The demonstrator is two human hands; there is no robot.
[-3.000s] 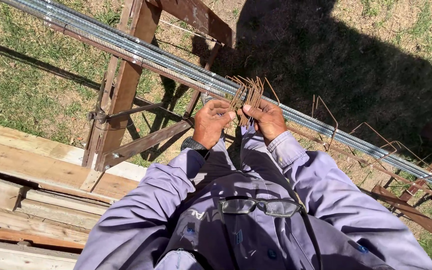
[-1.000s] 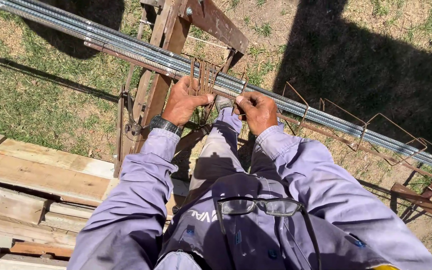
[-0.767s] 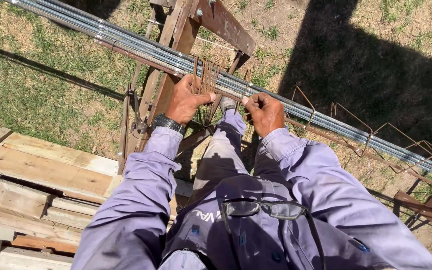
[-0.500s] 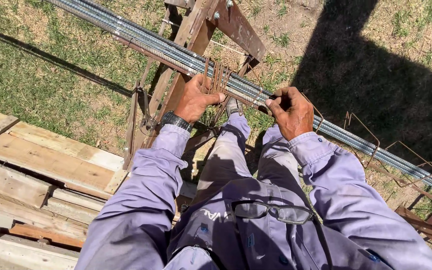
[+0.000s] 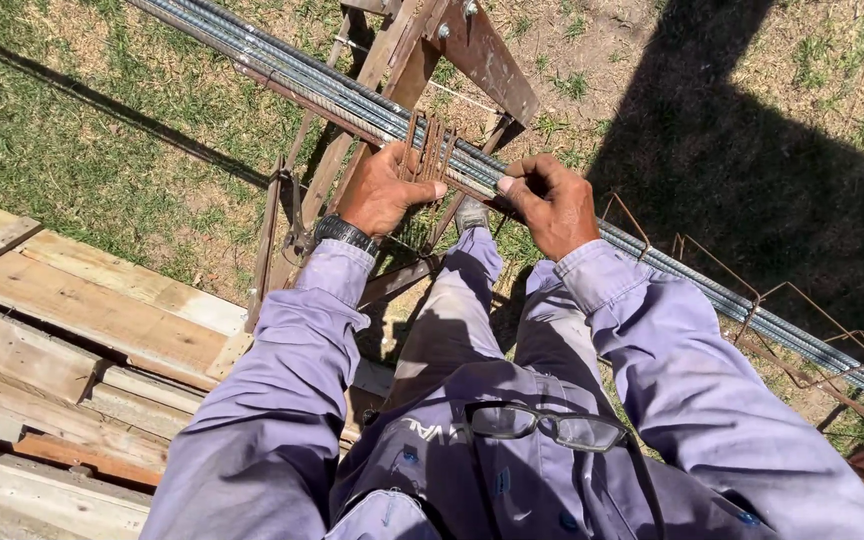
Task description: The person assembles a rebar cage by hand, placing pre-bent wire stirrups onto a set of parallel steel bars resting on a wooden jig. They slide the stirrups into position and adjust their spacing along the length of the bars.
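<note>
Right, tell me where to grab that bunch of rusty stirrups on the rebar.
Grip the bunch of rusty stirrups on their upright legs just above the rebar bundle, coming from the near side as the left hand does. They stand packed together there, so one hand can likely close around them all.

We find the rebar bundle (image 5: pixel 592 225) running from upper left to lower right of the frame, barring passage across it. At upper centre, the wooden trestle (image 5: pixel 482 60) and a cluster of rusty stirrups (image 5: pixel 430 150) crowd the bars; the left hand (image 5: pixel 382 190) grips there, the right hand (image 5: pixel 552 205) just beside. More stirrups (image 5: pixel 782 320) obstruct the lower right. Open grass (image 5: pixel 82 130) lies at upper left. Stacked planks (image 5: pixel 62 330) fill the lower left.
</note>
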